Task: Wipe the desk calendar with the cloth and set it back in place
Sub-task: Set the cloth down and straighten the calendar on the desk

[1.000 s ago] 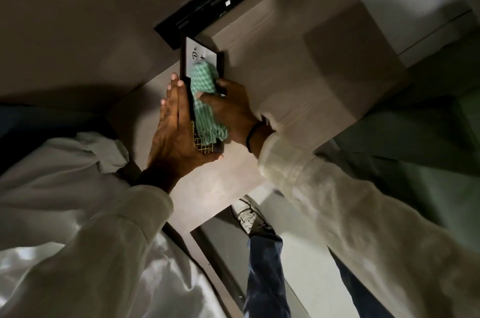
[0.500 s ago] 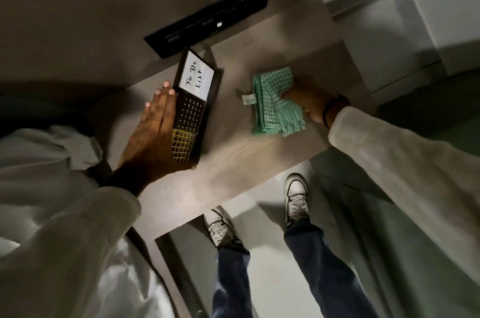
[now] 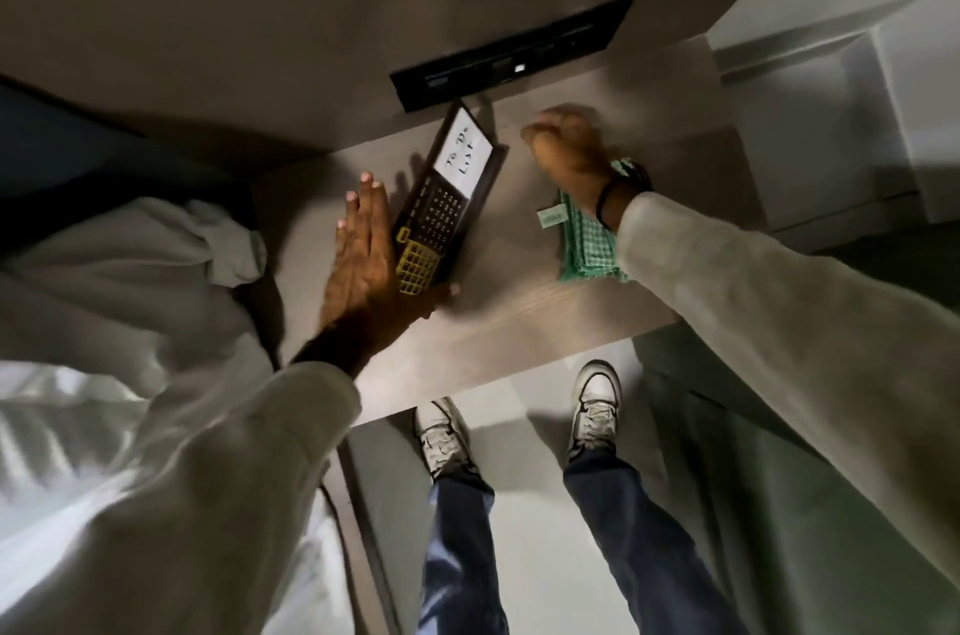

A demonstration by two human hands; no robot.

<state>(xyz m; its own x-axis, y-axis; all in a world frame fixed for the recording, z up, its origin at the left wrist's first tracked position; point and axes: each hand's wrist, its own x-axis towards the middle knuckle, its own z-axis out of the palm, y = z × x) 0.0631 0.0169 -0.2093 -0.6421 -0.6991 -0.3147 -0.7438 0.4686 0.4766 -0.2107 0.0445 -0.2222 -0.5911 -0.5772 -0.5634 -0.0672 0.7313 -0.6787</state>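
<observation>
The wooden desk (image 3: 519, 322) runs across the middle of the view, dimly lit, its near edge above the person's 2 shoes; its left end is hidden behind the pale sleeves. A dark slot-like panel (image 3: 511, 55) sits at the back where desk meets wall; its details are too dark to read. The desk calendar (image 3: 447, 203) stands tilted on the desk just below that panel, its white card reading "To Do List", with a date grid beneath that is too small to make out and a yellow grid at the lower corner. The left hand (image 3: 366, 271) lies flat against the calendar's left side, fingers straight and together, thumb tucked under the bottom edge, bracing rather than clasping. The green checked cloth (image 3: 587, 245) lies folded on the desk to the right, partly covered by the right forearm. The right hand (image 3: 569, 151) is blurred, loosely curled above the cloth, well apart from the calendar; I cannot tell whether it holds anything.
</observation>
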